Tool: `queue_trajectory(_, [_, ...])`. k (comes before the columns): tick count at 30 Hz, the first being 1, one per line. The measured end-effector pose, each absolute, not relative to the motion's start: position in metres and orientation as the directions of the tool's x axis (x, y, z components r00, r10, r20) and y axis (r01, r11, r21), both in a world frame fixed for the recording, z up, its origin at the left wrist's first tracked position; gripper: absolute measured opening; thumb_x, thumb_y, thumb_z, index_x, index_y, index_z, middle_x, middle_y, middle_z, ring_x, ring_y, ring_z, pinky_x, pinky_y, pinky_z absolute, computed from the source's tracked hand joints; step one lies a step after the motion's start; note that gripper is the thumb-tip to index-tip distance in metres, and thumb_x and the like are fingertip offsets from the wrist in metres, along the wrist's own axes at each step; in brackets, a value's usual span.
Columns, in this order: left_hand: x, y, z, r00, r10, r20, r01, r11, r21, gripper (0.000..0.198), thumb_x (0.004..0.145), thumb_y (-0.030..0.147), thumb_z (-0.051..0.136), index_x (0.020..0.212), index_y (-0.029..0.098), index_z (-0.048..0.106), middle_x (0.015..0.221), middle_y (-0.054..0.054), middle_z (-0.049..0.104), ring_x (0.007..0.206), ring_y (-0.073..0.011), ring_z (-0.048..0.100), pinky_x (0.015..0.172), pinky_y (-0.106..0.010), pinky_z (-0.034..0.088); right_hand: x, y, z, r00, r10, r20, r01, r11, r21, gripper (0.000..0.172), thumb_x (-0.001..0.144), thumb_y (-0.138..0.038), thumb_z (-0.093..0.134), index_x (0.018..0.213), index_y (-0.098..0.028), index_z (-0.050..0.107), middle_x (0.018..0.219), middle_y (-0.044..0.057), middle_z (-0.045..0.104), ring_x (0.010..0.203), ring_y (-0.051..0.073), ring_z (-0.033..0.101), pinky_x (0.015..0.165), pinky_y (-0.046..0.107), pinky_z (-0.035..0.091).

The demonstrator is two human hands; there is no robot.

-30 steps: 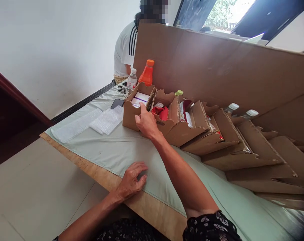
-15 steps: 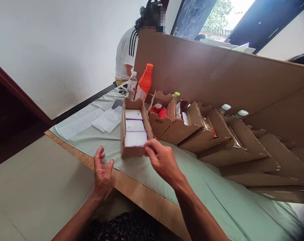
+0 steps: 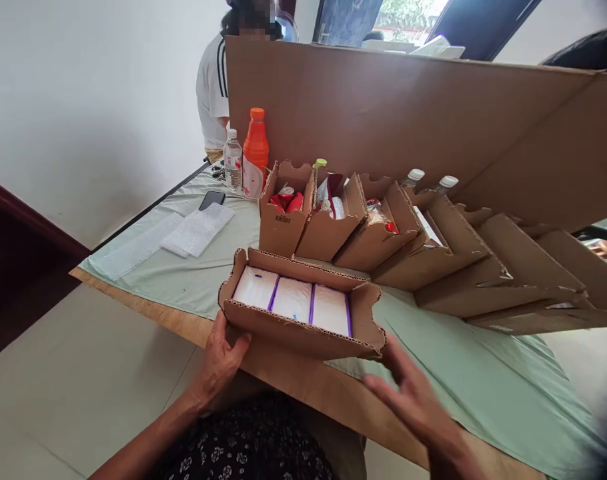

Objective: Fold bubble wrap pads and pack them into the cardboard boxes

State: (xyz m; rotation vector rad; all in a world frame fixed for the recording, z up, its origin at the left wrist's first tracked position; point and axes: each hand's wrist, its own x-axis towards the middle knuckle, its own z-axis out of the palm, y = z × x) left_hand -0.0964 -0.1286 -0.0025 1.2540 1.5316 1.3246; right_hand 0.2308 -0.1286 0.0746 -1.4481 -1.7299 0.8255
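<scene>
An open cardboard box (image 3: 283, 333) lies crosswise at the table's front edge, in front of me. Inside it are three white packs (image 3: 292, 299) with purple edges, in a row. My left hand (image 3: 222, 360) holds the box's left end, fingers against the end wall and thumb toward the front wall. At the other end, my right hand (image 3: 408, 393) is slightly blurred, with its thumb spread away from its fingers. Those fingers reach behind the box's right corner, so I cannot tell how firmly they touch.
Several cardboard boxes (image 3: 278, 237) with packaged goods stand in a slanting row behind. A tall cardboard partition (image 3: 383, 113) rises beyond them. Bubble-wrap bags (image 3: 198, 230), a phone (image 3: 212, 200), a water bottle (image 3: 232, 163) and an orange bottle (image 3: 256, 153) are at left. A person (image 3: 213, 93) sits beyond.
The box has turned from lengthwise to crosswise and come nearer to me. My left hand has gone from free to holding its left end; my right hand has moved right, its fingers spreading.
</scene>
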Motion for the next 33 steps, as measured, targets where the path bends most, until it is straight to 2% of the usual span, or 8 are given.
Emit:
queue_trajectory(2, [-0.093, -0.126, -0.001, -0.250, 0.966, 0.067, 0.205, -0.015, 0.979, 0.050, 0.087, 0.035, 0.066, 0.134, 0.021, 0.054, 0.123, -0.009, 0.067, 0.115, -0.0269, 0.065, 0.096, -0.039, 0.056, 0.213, -0.130, 0.059, -0.101, 0.992, 0.074, 0.591, 0.120, -0.798, 0.046, 0.082, -0.055, 0.071, 0.115, -0.025, 0.066, 0.106, 0.011, 0.077, 0.083, 0.027, 0.074, 0.069, 0.041, 0.063])
queue_trajectory(6, [-0.079, -0.112, 0.002, -0.231, 0.969, 0.092, 0.209, -0.042, 0.977, 0.049, 0.087, 0.032, 0.065, 0.134, 0.020, 0.053, 0.119, -0.008, 0.068, 0.110, -0.0251, 0.067, 0.093, -0.036, 0.056, 0.190, -0.117, 0.045, 0.041, 0.993, 0.113, 0.640, 0.061, -0.766, 0.033, 0.089, -0.055, 0.059, 0.096, -0.023, 0.062, 0.085, 0.006, 0.074, 0.048, 0.017, 0.055, 0.056, 0.037, 0.054])
queue_trajectory(11, [-0.041, -0.054, 0.008, -0.092, 0.978, 0.186, 0.215, -0.163, 0.963, 0.057, 0.082, 0.025, 0.060, 0.137, 0.018, 0.052, 0.125, -0.010, 0.066, 0.115, -0.0267, 0.064, 0.099, -0.040, 0.054, 0.224, -0.088, 0.042, 0.198, 0.968, 0.155, 0.671, -0.018, -0.741, 0.039, 0.083, -0.062, 0.059, 0.090, -0.024, 0.057, 0.082, 0.007, 0.073, 0.050, 0.019, 0.055, 0.059, 0.039, 0.051])
queue_trajectory(16, [0.000, 0.014, 0.014, 0.135, 0.957, 0.258, 0.202, -0.281, 0.938, 0.074, 0.080, 0.019, 0.059, 0.152, 0.016, 0.043, 0.145, -0.014, 0.060, 0.130, -0.0288, 0.058, 0.111, -0.044, 0.048, 0.257, -0.064, 0.034, 0.349, 0.914, 0.208, 0.638, -0.068, -0.767, 0.045, 0.080, -0.059, 0.057, 0.107, -0.023, 0.057, 0.102, 0.013, 0.074, 0.076, 0.026, 0.068, 0.068, 0.039, 0.053])
queue_trajectory(20, [-0.016, 0.020, 0.000, 0.216, 0.940, 0.265, 0.463, -0.338, 0.820, 0.066, 0.084, 0.022, 0.061, 0.149, 0.016, 0.050, 0.139, -0.013, 0.066, 0.118, -0.0274, 0.066, 0.103, -0.043, 0.056, 0.256, -0.067, 0.007, 0.388, 0.907, 0.164, 0.598, -0.113, -0.794, 0.050, 0.081, -0.054, 0.055, 0.116, -0.019, 0.058, 0.105, 0.015, 0.073, 0.081, 0.027, 0.069, 0.072, 0.042, 0.054])
queue_trajectory(25, [-0.110, -0.001, -0.017, -0.009, 0.967, 0.253, 0.756, -0.159, 0.635, 0.041, 0.082, 0.020, 0.065, 0.122, 0.018, 0.071, 0.138, -0.014, 0.065, 0.130, -0.0310, 0.059, 0.114, -0.050, 0.048, 0.253, -0.078, -0.025, 0.390, 0.903, 0.182, 0.575, -0.084, -0.814, 0.060, 0.081, -0.054, 0.057, 0.128, -0.016, 0.059, 0.111, 0.015, 0.073, 0.096, 0.030, 0.069, 0.089, 0.047, 0.052])
queue_trajectory(29, [-0.189, 0.009, -0.005, -0.246, 0.929, 0.276, 0.858, 0.077, 0.507, 0.038, 0.085, 0.020, 0.059, 0.122, 0.017, 0.069, 0.136, -0.018, 0.062, 0.132, -0.0369, 0.054, 0.115, -0.057, 0.041, 0.255, -0.075, -0.030, 0.421, 0.891, 0.171, 0.576, -0.117, -0.809, 0.063, 0.080, -0.054, 0.057, 0.128, -0.014, 0.061, 0.104, 0.014, 0.073, 0.088, 0.028, 0.067, 0.083, 0.044, 0.051])
queue_trajectory(33, [-0.221, 0.043, 0.007, -0.337, 0.899, 0.278, 0.889, 0.207, 0.408, 0.044, 0.085, 0.028, 0.064, 0.128, 0.017, 0.067, 0.136, -0.019, 0.061, 0.131, -0.0398, 0.051, 0.111, -0.056, 0.041, 0.256, -0.071, -0.031, 0.462, 0.866, 0.191, 0.607, -0.151, -0.780, 0.061, 0.076, -0.055, 0.057, 0.120, -0.014, 0.065, 0.096, 0.013, 0.073, 0.080, 0.027, 0.065, 0.076, 0.041, 0.049])
